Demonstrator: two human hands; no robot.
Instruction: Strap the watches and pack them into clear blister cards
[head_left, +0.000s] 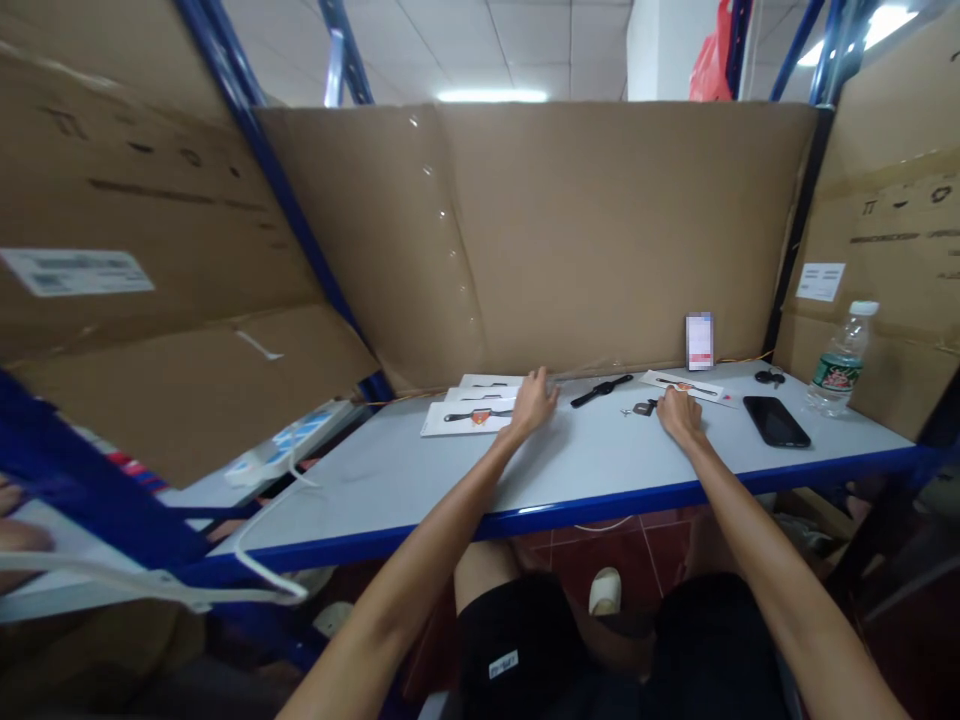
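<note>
My left hand (534,400) lies on the grey table (420,480) with fingers stretched out, touching the right edge of a stack of white cards (471,410); the nearest card carries a black watch strap with an orange piece. My right hand (677,412) rests knuckles-up with fingers curled, right beside a small dark part (642,408) and the near end of another white card (686,387) with a strap on it. Whether the curled fingers grip anything is hidden. A black watch strap (601,390) lies loose between my hands.
A black phone (775,421) lies flat at the right, a water bottle (838,360) past it. A small lit phone (699,341) leans on the cardboard back wall (540,230). A white power strip (289,450) and cable hang at the left. Blue rack posts flank the table.
</note>
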